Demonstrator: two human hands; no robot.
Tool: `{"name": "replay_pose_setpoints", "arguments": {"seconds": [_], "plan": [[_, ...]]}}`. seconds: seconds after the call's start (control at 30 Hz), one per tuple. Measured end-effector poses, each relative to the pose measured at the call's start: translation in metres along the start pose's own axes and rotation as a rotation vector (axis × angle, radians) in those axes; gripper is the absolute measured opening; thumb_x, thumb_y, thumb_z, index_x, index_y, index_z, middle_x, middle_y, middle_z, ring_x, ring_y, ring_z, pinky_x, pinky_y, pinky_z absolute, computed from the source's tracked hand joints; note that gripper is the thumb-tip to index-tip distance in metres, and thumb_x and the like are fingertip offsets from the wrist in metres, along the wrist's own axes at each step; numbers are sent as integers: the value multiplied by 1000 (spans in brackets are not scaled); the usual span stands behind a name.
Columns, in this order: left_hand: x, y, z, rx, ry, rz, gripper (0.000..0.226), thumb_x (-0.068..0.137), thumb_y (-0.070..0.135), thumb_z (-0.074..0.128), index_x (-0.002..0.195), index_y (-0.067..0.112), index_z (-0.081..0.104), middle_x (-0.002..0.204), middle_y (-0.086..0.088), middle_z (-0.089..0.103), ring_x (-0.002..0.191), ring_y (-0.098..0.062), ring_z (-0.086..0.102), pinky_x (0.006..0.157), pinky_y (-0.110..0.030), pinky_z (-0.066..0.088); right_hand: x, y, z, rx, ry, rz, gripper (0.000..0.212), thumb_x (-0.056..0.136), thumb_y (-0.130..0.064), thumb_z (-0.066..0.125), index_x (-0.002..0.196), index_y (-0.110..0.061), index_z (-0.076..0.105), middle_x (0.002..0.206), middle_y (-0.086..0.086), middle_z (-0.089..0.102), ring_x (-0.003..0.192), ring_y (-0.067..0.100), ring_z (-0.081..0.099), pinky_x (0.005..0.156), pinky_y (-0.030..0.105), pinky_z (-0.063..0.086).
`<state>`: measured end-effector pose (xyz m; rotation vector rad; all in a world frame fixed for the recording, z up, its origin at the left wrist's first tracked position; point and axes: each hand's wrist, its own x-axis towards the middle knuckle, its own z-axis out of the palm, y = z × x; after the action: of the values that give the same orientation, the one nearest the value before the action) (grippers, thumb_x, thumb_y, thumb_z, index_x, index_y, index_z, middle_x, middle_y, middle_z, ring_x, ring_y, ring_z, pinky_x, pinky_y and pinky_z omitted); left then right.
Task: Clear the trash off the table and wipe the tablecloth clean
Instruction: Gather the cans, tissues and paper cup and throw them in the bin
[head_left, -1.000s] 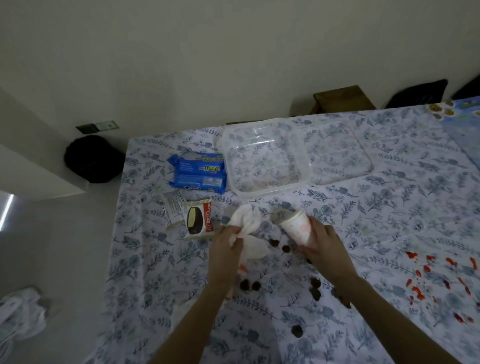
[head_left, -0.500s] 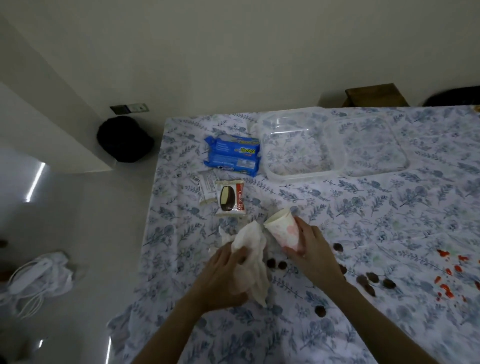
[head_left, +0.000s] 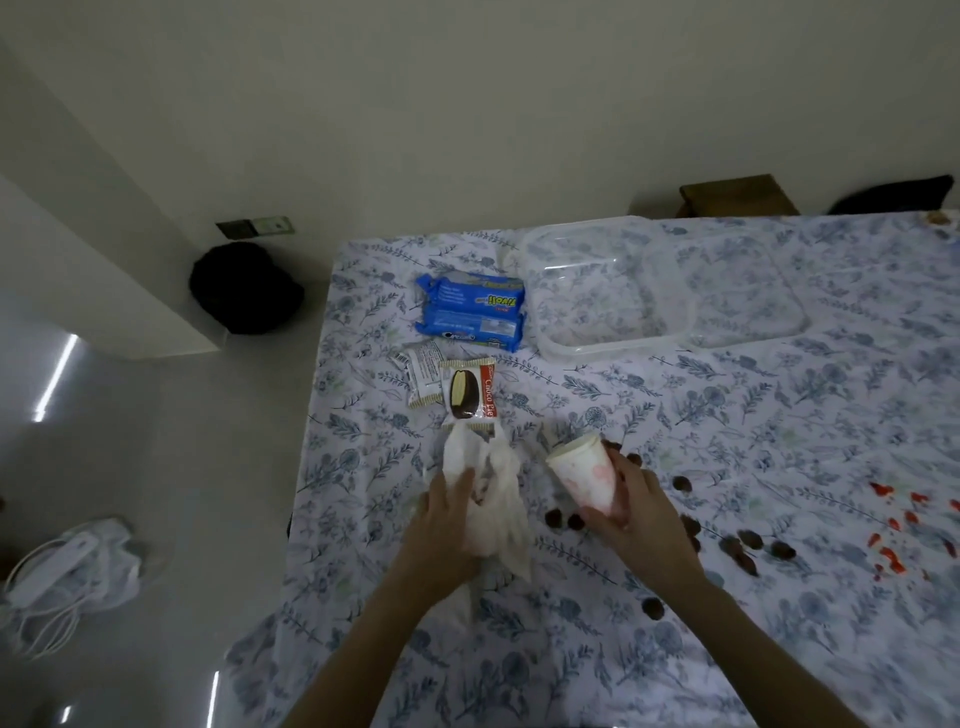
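Head view, left to right. At the tablecloth's left edge lie a blue biscuit packet, a Choco Pie wrapper overlapping a second wrapper, and a clear plastic container beside its lid.

Risks, as judged from this frame. The white crumpled tissue trails loose folds; dragged carelessly, it could sweep the dark round scraps off the near edge or smear them into the cloth. The paper cup is tilted with its mouth away from the person; any residue inside could spill. The red stains at far right remain unwiped and could spread if rubbed with a soiled tissue.

Grip. The left hand is curled over the tissue, fingers loosely closed on it, pressing it toward the cloth. The right hand wraps around the cup's lower half, clenched firmly, with the cup lifted at an angle above the scraps.
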<state>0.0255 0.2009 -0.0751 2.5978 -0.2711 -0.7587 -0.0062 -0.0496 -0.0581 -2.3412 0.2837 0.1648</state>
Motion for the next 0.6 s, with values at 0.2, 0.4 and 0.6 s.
{"name": "replay_pose_setpoints", "arguments": {"seconds": [0.2,0.4,0.6], "plan": [[9,20,9,142,60,40,120,61,83,53,144,42,-23,159,-9,-17,147,-33,7,118,-53,17,-4,6,-2,-1,33,42,78,81,-42,69,144,-20,29,128,10,48,107,24,53,81,33,47],[36,11,39,313,399,232,57,90,60,37,135,27,47,140,-4,51,112,-26,54,87,-43,48,-11,7,0,6,72,1,77,80,-40,70,143,-21,31,126,6,48,105,19,53,81,30,48],[50,7,33,126,334,382,31,83,28,64,111,16,57,111,-6,60,99,-27,59,80,-37,51,-11,1,5,66,23,-42,75,78,-44,70,142,-27,33,125,0,49,107,15,53,81,24,48]]}}
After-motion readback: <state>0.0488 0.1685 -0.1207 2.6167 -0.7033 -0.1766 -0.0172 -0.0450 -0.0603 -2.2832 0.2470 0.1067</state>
